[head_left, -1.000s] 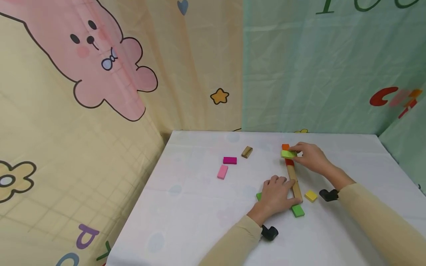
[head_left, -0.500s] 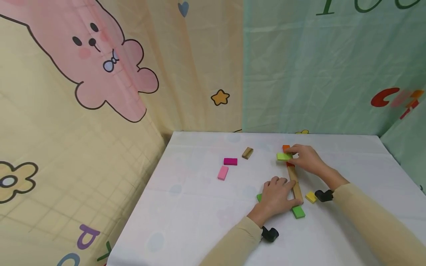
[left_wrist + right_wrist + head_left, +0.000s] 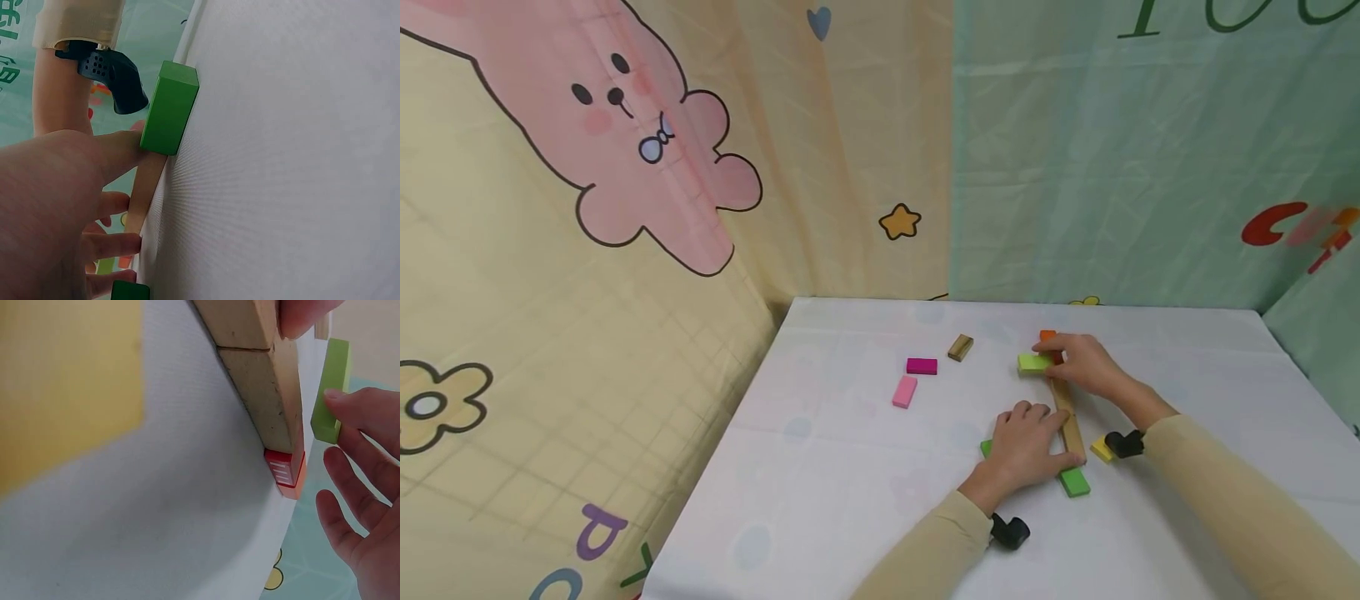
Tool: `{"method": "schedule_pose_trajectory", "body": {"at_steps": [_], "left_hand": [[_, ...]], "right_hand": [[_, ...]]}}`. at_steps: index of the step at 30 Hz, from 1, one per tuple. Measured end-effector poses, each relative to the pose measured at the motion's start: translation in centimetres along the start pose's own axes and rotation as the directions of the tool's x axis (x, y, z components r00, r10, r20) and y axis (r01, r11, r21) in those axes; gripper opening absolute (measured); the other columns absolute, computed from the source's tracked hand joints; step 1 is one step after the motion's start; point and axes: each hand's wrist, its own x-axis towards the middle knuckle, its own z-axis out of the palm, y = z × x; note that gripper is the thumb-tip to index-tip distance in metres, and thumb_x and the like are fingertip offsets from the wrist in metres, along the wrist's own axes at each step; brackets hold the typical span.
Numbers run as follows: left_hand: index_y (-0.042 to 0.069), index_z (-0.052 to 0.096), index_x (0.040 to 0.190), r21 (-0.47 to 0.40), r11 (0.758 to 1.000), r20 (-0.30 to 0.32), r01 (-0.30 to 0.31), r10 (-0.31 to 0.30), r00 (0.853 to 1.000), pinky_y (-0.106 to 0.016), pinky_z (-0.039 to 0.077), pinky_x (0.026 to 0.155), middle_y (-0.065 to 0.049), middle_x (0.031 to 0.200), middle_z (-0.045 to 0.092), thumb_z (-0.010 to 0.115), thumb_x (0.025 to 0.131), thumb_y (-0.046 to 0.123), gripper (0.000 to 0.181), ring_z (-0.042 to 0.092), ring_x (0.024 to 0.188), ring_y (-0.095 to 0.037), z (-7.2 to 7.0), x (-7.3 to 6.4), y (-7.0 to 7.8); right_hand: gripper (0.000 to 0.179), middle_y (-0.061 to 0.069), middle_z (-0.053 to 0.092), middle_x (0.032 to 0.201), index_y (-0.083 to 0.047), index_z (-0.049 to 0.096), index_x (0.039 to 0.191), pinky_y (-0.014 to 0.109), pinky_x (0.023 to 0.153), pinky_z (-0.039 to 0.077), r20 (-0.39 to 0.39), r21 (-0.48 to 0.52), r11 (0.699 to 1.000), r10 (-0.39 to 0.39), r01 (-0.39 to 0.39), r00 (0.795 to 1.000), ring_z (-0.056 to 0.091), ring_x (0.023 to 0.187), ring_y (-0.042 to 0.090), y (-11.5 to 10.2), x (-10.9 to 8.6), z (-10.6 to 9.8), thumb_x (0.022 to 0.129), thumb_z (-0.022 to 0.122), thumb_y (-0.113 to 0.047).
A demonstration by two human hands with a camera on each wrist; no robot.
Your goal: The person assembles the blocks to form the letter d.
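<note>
My right hand [image 3: 1090,362] pinches a light green block [image 3: 1032,364] between thumb and fingers, over the far part of a row. That row has wooden blocks [image 3: 1063,404] end to end, then a red block [image 3: 281,467] and an orange block [image 3: 1047,335] at the far end. Along its near part rests my left hand [image 3: 1026,446], fingers spread, thumb and a fingertip touching the wood. A green block [image 3: 172,109] lies at the near end, by the left thumb. Another green block [image 3: 986,447] is partly hidden behind the left hand.
On the white table [image 3: 820,500], a magenta block [image 3: 921,366], a pink block [image 3: 904,391] and a loose wooden block [image 3: 960,347] lie to the left. Right of the row is a yellow block [image 3: 1101,451], partly covered by the right wrist's black camera [image 3: 1124,444].
My right hand has shifted left and slightly nearer along the row, carrying the light green block from above the red and orange blocks toward the row's left side. The left hand stays put.
</note>
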Motion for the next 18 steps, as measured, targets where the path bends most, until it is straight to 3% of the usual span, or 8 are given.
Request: {"method": "schedule_pose_trajectory", "body": {"at_steps": [4, 18], "left_hand": [[0.04, 0.046, 0.149, 0.006, 1.0, 0.001, 0.002, -0.002, 1.0, -0.036, 0.04, 0.099, 0.013, 0.141, 0.049, 0.051, 0.09, 0.075, 0.069, 0.041, 0.13, -0.012, 0.08, 0.08, -0.01], [0.041, 0.045, 0.149, 0.014, 1.0, 0.006, 0.001, -0.001, 1.0, -0.036, 0.04, 0.098, 0.014, 0.14, 0.048, 0.051, 0.089, 0.076, 0.07, 0.04, 0.13, -0.011, 0.33, 0.34, -0.08]], "right_hand": [[0.039, 0.014, 0.068, 0.118, -0.005, 0.07, 0.126, 0.054, 0.091, 0.049, 0.034, -0.01, 1.0, 0.006, -0.006, 0.999, 0.056, 0.101, 0.032, -0.01, 0.24, 0.21, 0.088, 0.076, -0.008], [0.038, 0.004, 0.07, 0.104, -0.005, 0.073, 0.122, 0.043, 0.08, 0.05, 0.102, 0.006, 0.998, -0.055, 0.055, 0.993, 0.057, 0.09, 0.026, -0.14, 0.55, 0.44, 0.084, 0.079, -0.004]]}}
